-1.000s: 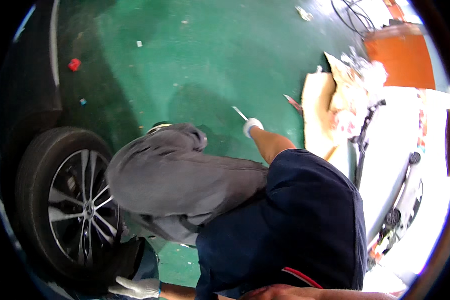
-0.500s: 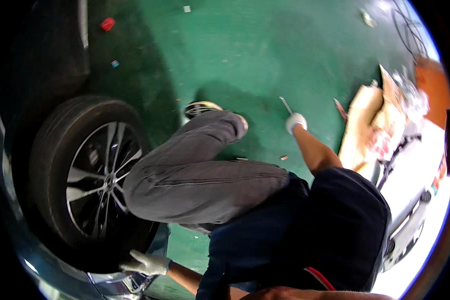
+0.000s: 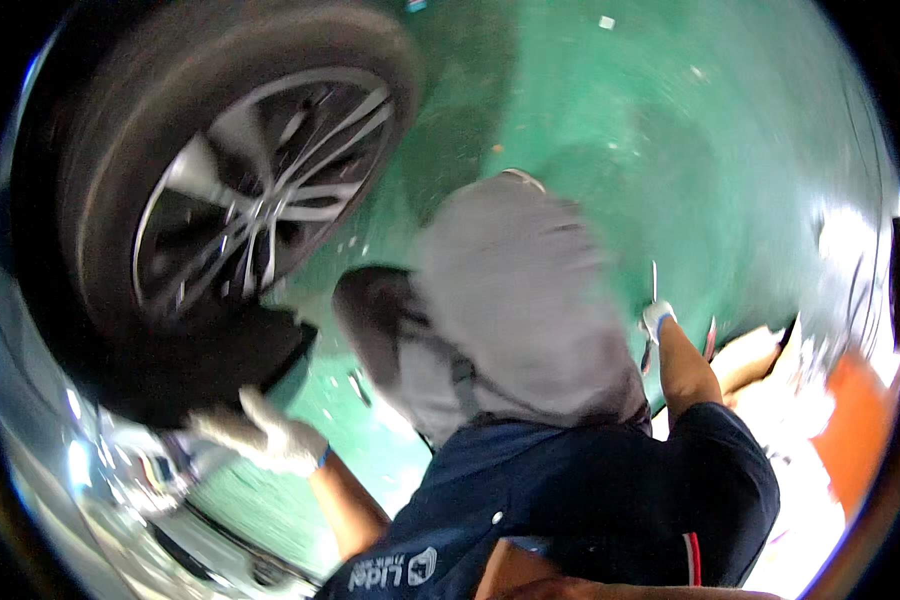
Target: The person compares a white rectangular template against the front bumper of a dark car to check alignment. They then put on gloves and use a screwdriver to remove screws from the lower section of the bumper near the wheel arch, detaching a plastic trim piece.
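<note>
Our left hand: fingers spread, near wheel arch edge. Our right hand: fingers grasping slim rod.

1. Underfoot, a green floor, shiny in places and strewn with tiny bits.
2. Near the top edge, a small white scrap, square in outline.
3. Farther left, a blue scrap, cut by the top rim of the view.
4. At right, a slim red object, near some tan cardboard.
5. Beyond, toward the lower right, an orange panel, blurred.
6. Above that, dark cable, curving and smeared.
</note>
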`<state>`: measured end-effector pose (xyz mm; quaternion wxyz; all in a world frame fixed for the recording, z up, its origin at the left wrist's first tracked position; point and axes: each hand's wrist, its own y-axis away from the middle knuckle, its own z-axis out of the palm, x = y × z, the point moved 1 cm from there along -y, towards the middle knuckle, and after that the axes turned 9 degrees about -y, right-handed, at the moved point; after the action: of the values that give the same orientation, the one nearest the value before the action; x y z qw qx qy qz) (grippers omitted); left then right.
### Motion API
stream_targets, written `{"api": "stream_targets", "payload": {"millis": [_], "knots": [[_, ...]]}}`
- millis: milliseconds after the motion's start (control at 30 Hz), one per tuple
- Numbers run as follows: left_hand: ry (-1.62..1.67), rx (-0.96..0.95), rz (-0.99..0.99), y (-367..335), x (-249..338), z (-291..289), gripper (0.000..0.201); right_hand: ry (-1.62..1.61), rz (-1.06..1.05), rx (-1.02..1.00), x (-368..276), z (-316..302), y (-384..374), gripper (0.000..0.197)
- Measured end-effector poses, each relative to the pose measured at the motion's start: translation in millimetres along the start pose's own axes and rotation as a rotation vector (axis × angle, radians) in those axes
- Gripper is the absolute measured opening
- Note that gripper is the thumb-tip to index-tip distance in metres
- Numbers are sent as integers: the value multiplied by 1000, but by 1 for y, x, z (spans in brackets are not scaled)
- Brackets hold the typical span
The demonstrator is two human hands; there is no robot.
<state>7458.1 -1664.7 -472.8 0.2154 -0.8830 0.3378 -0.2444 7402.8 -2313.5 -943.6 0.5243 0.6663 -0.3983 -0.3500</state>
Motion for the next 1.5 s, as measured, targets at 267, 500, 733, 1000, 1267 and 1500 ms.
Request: {"api": "stream_targets", "payload": {"millis": [267, 500, 733, 1000, 1267, 1500], "knots": [[270, 12, 151, -6, -23, 5, 68, -831, 10, 439, 93, -322, 112, 38], [273, -81, 149, -8, -33, -5, 67, -504, -286, 231, -107, -631, 269, 47], [290, -165, 267, -4, -32, -20, 69, -129, -609, 94, -325, -667, 278, 49], [433, -178, -912, 186, -58, -15, 52, 118, -694, 82, -356, -701, 232, 34], [-237, -583, -1495, 450, 66, -74, 38, 62, -991, -20, -339, -709, 219, 45], [-330, -240, -1930, 539, 227, -134, 34, 70, -1030, 15, -328, -708, 225, 42]]}}
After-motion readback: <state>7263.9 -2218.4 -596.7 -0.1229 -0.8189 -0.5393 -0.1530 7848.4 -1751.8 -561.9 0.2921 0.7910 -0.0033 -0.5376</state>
